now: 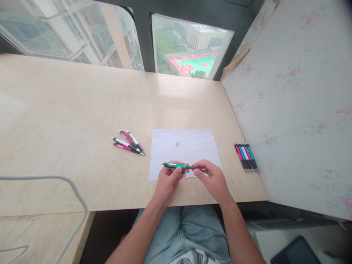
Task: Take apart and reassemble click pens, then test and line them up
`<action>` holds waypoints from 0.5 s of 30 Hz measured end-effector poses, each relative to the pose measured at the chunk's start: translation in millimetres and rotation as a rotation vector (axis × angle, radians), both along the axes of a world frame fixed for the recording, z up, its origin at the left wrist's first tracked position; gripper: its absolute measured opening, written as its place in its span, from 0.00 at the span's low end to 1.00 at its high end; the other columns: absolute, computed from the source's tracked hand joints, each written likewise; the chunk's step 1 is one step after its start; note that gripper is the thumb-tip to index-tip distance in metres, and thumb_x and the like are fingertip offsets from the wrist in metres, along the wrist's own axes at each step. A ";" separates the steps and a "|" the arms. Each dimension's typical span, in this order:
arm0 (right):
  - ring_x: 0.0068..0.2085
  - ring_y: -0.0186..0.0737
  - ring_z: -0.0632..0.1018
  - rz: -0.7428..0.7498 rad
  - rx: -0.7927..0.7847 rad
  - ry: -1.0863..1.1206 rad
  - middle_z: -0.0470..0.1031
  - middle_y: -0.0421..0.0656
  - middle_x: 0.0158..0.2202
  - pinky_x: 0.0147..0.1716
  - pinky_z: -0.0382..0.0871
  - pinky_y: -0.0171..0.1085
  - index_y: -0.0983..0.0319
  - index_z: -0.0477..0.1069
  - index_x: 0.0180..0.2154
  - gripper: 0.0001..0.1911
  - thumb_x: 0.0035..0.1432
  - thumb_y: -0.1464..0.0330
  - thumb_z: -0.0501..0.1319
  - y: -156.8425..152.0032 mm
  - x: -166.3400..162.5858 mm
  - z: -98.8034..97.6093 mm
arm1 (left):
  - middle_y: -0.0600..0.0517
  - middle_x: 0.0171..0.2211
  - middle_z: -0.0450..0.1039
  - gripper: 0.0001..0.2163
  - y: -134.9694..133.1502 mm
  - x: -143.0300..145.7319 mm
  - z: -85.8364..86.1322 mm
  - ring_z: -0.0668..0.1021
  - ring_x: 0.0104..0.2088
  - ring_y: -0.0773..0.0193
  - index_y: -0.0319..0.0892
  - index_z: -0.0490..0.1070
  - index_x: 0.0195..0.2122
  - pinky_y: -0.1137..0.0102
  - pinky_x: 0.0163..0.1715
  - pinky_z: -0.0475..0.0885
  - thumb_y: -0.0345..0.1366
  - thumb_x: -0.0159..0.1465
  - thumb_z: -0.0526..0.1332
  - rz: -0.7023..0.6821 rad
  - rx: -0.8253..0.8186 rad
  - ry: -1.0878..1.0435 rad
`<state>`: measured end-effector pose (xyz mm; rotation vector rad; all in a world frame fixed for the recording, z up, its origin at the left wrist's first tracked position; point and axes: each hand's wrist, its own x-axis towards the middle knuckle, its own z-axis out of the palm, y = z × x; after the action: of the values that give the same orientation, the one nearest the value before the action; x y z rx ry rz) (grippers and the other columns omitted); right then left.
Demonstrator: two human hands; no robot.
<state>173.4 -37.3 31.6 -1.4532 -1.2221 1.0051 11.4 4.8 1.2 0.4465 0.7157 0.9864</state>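
A green and black ballpoint pen (173, 165) lies level between my two hands, above the lower part of a white sheet of paper (165, 150). My left hand (169, 179) pinches its green barrel, thumb on the near side. At the other end, the fingers of my right hand (211, 179) close round the dark grip near the tip, hiding part of it. On the paper, beyond the pen, rests a tiny dark metallic piece (177, 143), too small to name. Rows of faint handwriting run along the sheet's far edge.
Several pink and white pens (128, 143) lie fanned out left of the paper. To the right, a row of several coloured pens (246, 157) lies near the floral wall (297, 110). A grey cable (74, 187) loops over the table's left side. Windows stand behind the table (82, 110).
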 end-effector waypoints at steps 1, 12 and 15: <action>0.35 0.39 0.77 0.001 0.001 0.074 0.78 0.43 0.35 0.33 0.72 0.38 0.58 0.76 0.41 0.11 0.64 0.60 0.59 2.6 0.8 -3.2 | 0.49 0.35 0.80 0.09 0.4 0.0 0.0 0.79 0.31 0.68 0.40 0.77 0.36 0.74 0.33 0.72 0.36 0.56 0.71 0.019 -0.014 -0.013; 0.35 0.40 0.75 0.041 0.034 -0.687 0.76 0.46 0.40 0.37 0.69 0.39 0.60 0.74 0.47 0.13 0.61 0.70 0.58 95.0 -18.4 -22.5 | 0.49 0.33 0.79 0.09 3.6 0.3 -1.7 0.78 0.29 0.69 0.41 0.77 0.36 0.76 0.31 0.72 0.36 0.55 0.72 0.105 -0.041 -0.051; 0.39 0.43 0.76 0.057 0.017 -0.827 0.76 0.48 0.41 0.37 0.68 0.39 0.60 0.75 0.43 0.10 0.62 0.71 0.56 108.3 -27.3 -24.4 | 0.49 0.32 0.79 0.09 3.3 0.6 -1.1 0.78 0.29 0.69 0.40 0.77 0.36 0.76 0.31 0.71 0.36 0.56 0.72 0.101 -0.041 -0.045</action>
<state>146.1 71.0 7.2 -1.9044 -1.8422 0.4032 12.1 8.2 0.2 0.3538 0.7220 1.0716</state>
